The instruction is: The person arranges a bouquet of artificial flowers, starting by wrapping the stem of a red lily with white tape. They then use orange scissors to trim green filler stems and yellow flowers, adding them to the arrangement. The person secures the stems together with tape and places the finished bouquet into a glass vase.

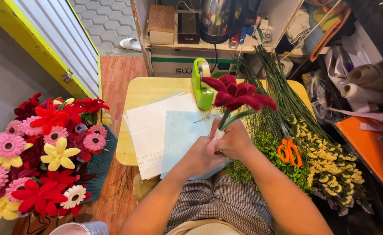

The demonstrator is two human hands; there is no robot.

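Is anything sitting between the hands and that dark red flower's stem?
Nothing visible: the left hand and right hand both already grip the stem of the dark red flower above the paper sheets.

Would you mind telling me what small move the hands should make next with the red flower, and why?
Probably reach the right hand to the green tape dispenser for a strip. Both hands grip the red flower at its stem, the left hand alongside, where a pale wrap shows, and the dispenser stands just behind on the table, within easy reach.
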